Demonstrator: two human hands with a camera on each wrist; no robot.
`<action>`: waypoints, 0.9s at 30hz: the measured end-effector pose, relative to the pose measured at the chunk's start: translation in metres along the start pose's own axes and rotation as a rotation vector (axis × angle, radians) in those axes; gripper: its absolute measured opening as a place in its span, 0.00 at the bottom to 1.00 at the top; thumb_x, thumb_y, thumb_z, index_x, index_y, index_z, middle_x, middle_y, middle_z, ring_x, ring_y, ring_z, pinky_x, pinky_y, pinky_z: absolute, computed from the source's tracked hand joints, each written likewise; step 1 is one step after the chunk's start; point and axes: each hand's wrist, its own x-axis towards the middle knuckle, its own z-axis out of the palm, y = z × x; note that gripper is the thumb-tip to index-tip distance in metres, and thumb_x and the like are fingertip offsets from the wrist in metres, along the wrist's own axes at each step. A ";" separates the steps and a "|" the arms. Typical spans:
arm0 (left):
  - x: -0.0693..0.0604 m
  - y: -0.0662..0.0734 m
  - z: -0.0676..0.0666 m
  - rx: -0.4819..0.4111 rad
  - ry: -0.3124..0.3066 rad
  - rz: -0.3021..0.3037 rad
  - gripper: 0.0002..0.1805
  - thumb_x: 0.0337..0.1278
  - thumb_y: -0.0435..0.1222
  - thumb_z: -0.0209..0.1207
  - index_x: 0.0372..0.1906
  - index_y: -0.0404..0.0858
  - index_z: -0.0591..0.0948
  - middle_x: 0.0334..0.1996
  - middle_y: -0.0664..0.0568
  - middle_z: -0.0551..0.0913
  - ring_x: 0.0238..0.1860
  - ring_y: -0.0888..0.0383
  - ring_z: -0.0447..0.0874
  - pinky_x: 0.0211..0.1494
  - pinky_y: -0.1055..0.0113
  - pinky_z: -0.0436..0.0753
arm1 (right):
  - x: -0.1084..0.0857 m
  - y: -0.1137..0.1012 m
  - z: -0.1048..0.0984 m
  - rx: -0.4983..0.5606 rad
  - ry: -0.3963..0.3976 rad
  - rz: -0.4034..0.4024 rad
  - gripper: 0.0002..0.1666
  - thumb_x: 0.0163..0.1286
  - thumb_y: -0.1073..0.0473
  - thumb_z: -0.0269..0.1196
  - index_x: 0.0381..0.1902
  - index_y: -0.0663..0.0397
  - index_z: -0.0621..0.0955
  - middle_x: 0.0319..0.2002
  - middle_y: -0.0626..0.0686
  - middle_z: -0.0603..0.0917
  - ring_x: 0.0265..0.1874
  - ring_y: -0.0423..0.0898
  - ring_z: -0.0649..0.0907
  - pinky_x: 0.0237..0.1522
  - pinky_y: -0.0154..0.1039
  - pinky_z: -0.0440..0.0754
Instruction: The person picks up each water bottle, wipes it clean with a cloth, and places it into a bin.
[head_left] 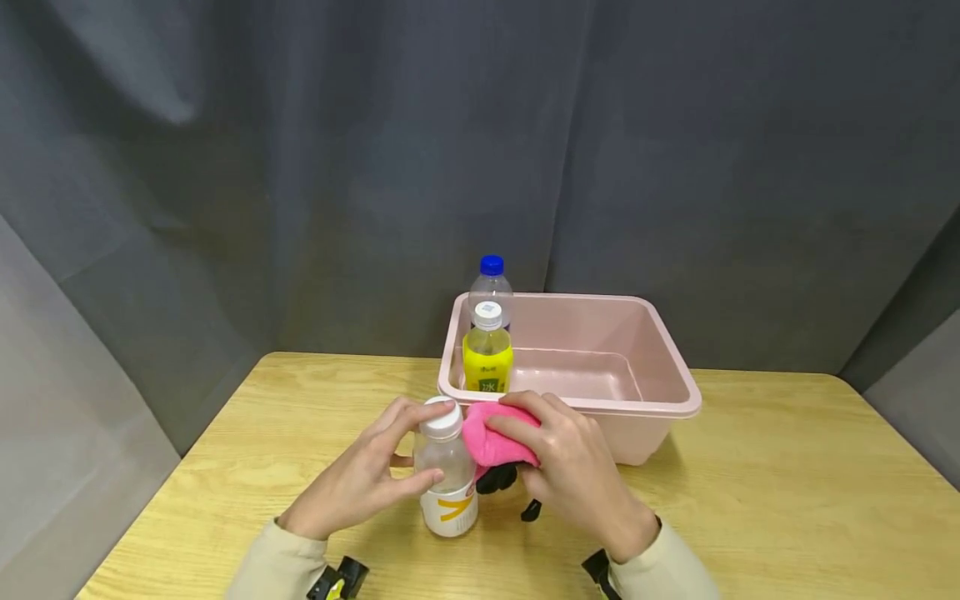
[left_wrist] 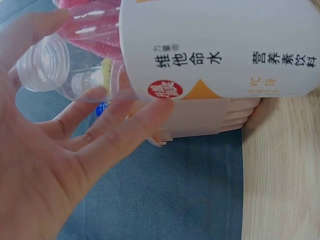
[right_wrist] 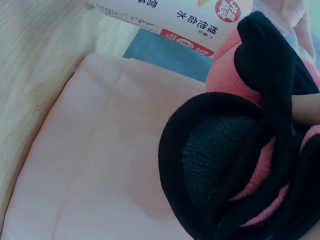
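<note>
A clear plastic bottle (head_left: 452, 510) with a white cap and a white-and-orange label stands upright on the table. My left hand (head_left: 367, 479) holds it near the top, thumb on the shoulder and a finger at the cap. My right hand (head_left: 573, 467) grips a bunched pink cloth (head_left: 491, 433) with black edging, pressing it against the bottle's right side. In the right wrist view the folded black edging (right_wrist: 200, 155) covers much of the cloth. The left wrist view shows the bottle's label (left_wrist: 215, 50) close up, with pink cloth behind the clear shoulder.
Behind the hands sits a pink plastic tub (head_left: 630, 425). A bottle with a yellow label (head_left: 487, 362) and a blue-capped bottle (head_left: 491, 287) stand inside at its left end. Grey curtains (head_left: 420, 167) hang behind the wooden table (head_left: 787, 483).
</note>
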 end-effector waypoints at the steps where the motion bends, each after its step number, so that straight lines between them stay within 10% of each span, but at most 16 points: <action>1: 0.001 0.000 0.000 0.003 0.001 0.003 0.33 0.62 0.32 0.68 0.71 0.42 0.70 0.50 0.54 0.73 0.53 0.54 0.79 0.44 0.66 0.87 | 0.001 0.000 0.000 0.002 0.003 -0.001 0.35 0.34 0.78 0.64 0.45 0.51 0.89 0.48 0.53 0.84 0.39 0.50 0.83 0.31 0.47 0.86; 16: 0.001 0.002 -0.006 0.001 -0.009 -0.020 0.32 0.64 0.32 0.67 0.71 0.42 0.70 0.52 0.52 0.73 0.54 0.52 0.79 0.45 0.63 0.87 | 0.008 -0.006 -0.003 -0.072 -0.069 -0.050 0.31 0.36 0.77 0.67 0.42 0.50 0.89 0.46 0.53 0.85 0.36 0.50 0.82 0.28 0.44 0.85; 27: -0.001 0.001 -0.007 -0.010 -0.004 -0.041 0.32 0.63 0.32 0.67 0.71 0.42 0.70 0.52 0.50 0.74 0.54 0.49 0.79 0.45 0.64 0.87 | -0.006 -0.010 0.023 -0.139 -0.526 -0.050 0.17 0.41 0.71 0.71 0.30 0.47 0.87 0.30 0.48 0.81 0.25 0.48 0.79 0.22 0.40 0.79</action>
